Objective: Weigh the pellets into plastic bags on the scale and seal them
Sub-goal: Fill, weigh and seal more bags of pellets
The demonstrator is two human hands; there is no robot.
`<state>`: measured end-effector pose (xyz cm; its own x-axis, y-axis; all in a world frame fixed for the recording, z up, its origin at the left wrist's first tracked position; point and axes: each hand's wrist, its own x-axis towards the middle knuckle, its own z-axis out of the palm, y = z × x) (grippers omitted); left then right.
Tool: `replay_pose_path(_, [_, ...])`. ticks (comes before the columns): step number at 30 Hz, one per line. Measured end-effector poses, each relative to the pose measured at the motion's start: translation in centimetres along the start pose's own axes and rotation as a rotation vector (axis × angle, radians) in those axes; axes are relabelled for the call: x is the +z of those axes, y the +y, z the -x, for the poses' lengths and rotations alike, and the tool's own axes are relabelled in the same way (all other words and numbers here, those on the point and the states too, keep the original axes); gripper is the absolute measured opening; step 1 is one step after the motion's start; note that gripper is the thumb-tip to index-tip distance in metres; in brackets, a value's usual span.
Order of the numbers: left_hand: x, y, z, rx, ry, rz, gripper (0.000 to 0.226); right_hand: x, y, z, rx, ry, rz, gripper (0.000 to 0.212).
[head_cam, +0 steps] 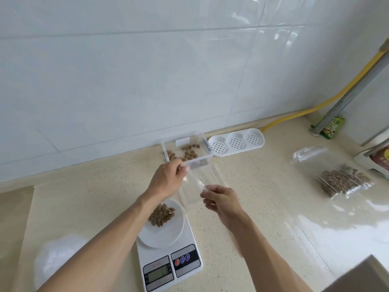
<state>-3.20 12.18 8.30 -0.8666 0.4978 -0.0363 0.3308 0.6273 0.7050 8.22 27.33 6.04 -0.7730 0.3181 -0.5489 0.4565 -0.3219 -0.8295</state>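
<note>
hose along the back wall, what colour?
Yellow: the flexible hose behind the white perforated tray, head view.

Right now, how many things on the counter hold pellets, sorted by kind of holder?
Clear plastic container: 1
White dish on the scale: 1
Filled plastic bags: 1
Total: 3
The empty bag, pinched between the left hand and the right hand, holds no pellets and is not counted.

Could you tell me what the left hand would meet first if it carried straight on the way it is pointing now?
Probably the clear container of pellets: the left hand, pinching the empty plastic bag, points up and right toward its near wall. Depth is unclear, so it may pass above the rim.
</note>
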Motion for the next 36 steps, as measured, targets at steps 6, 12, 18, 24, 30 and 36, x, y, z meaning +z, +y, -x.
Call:
replay_pose_path(6, [-3.2,3.6,1.4,0.048,0.103,0.263,0.023,0.2,-4.3,1.4,-0.093,-0.061,-0.132,0.005])
replay_pose_path(12, [-4.0,6.1,1.9,0.089,0.17,0.321,0.026,-1.0,-7.1,3.1,-0.199,-0.094,-0.063,0.01])
replay_pose_path(18, [-4.9,7.5,1.7,0.072,0.029,0.47,0.024,-2.0,-7.8,3.9,-0.352,0.068,0.101,0.018])
replay_pose_path(24, [-4.7,8.2,1.6,0.116,0.017,0.407,0.024,-1.5,-9.3,5.3,-0.458,-0.061,0.224,0.02])
replay_pose_path(30, [-4.9,9.0,1.7,0.076,0.031,0.54,0.02,-0.4,-10.7,5.6,-0.552,0.198,0.632,0.026])
replay_pose_path(36, [-6.1,8.5,1.8,0.118,0.043,0.495,0.021,-0.5,-11.4,6.6,-0.576,0.07,0.597,0.012])
